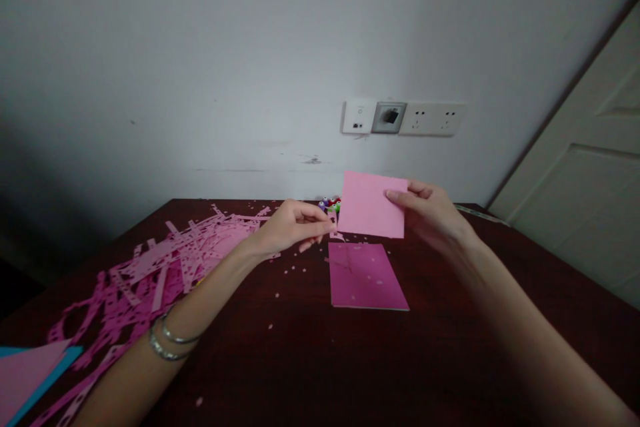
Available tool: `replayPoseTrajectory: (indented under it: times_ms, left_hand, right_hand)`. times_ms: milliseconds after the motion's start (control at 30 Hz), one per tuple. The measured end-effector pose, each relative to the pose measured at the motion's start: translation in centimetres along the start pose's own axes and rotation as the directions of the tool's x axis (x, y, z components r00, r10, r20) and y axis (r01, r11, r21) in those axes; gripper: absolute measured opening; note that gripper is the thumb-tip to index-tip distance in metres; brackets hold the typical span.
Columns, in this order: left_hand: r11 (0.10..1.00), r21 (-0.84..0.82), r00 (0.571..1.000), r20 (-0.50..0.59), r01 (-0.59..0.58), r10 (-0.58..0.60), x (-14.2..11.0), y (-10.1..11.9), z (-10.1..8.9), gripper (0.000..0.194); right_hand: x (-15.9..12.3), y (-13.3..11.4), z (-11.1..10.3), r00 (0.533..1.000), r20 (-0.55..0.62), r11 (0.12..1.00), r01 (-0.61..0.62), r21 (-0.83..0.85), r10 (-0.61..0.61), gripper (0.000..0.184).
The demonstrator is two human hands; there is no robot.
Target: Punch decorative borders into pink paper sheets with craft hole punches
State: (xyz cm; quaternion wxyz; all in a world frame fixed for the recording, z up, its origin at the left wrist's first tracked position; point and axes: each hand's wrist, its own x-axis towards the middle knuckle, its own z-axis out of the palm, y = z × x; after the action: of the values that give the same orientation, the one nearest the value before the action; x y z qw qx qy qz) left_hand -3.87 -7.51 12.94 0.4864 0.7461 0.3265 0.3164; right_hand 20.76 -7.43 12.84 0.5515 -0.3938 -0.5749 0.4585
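My right hand (437, 213) grips the right edge of a light pink square sheet of paper (371, 207), thumb on its face, and holds it up above the table. Just left of the sheet, my left hand (295, 223) is pinched on a narrow pink paper strip (333, 219) that has a hole in it. Whether the strip is apart from the sheet I cannot tell. Below them lies a darker pink stack of square paper (367, 280) with a few small paper bits on top. Small colourful figures (330, 204) are partly hidden behind the strip and the sheet.
A heap of punched pink paper strips (165, 267) covers the table's left side. Tiny punched bits (294, 271) are scattered mid-table. Pink and blue sheets (30, 373) lie at the lower left. The wall with sockets (430, 119) bounds the dark red table (280, 373).
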Motion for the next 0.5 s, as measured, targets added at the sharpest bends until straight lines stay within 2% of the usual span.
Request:
replayPoseTrajectory:
  times_ms: [67, 133, 233, 300, 400, 500]
  left_hand:
    - [1.0, -0.02, 1.0, -0.028, -0.012, 0.012, 0.1, -0.1, 0.3, 0.023]
    - [0.999, -0.039, 0.998, -0.054, -0.019, 0.017, 0.2, -0.2, 0.6, 0.022]
    - [0.998, -0.059, 0.997, -0.068, -0.026, 0.022, 0.3, -0.4, 0.7, 0.022]
    - [0.998, -0.064, 0.997, -0.068, -0.031, 0.026, 0.4, -0.5, 0.6, 0.022]
    - [0.998, -0.06, 0.998, -0.064, -0.027, 0.023, 0.4, -0.5, 0.6, 0.022]
    - [0.999, -0.046, 0.998, -0.059, -0.012, 0.009, 0.4, -0.4, 0.8, 0.022]
  right_hand:
    - [0.1, 0.2, 0.5, 1.0, -0.015, 0.998, 0.011, 0.063, -0.01, 0.035]
    - [-0.1, 0.0, 0.6, 0.999, 0.03, 0.999, -0.015, 0.05, 0.014, 0.039]
    - [-0.5, -0.6, 0.2, 0.976, 0.19, 0.99, -0.084, -0.113, 0.104, 0.042]
    - [-0.8, -1.1, -0.3, 0.953, 0.263, 0.962, -0.081, -0.261, 0.152, 0.04]
    - [-1.0, -1.6, -0.8, 0.957, 0.253, 0.926, -0.038, -0.376, 0.142, 0.034]
    - [-1.1, -1.8, -0.7, 0.977, 0.196, 0.932, -0.01, -0.363, 0.087, 0.03]
